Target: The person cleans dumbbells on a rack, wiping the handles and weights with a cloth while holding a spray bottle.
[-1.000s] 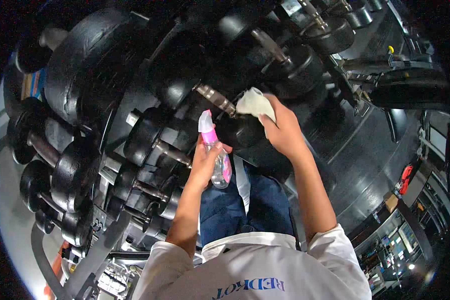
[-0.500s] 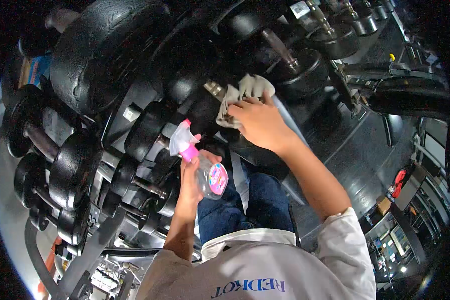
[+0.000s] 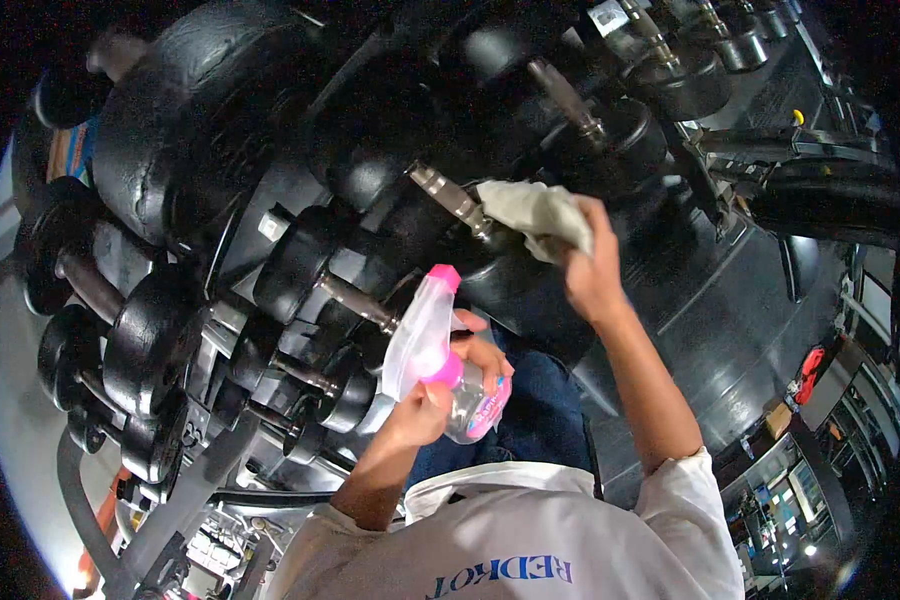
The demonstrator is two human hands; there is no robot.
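Observation:
My left hand is wrapped round a clear spray bottle with a pink collar and a white, pink-tipped trigger head. The bottle is in front of my legs, its head tilted up and to the left. My right hand grips a pale cloth, whose loose end hangs out to the left. That end is beside the metal handle of a large black dumbbell; whether it touches the handle I cannot tell. Another dumbbell's handle lies just left of the bottle.
Racked black dumbbells fill the left side in tiers, with grey rack bars below. More large dumbbells line the top. A padded black bench stands at the right, above the dark floor.
My right hand has lifted the cloth away to the right, uncovering the dumbbell handle. My left hand has moved right and nearer the camera with the spray bottle.

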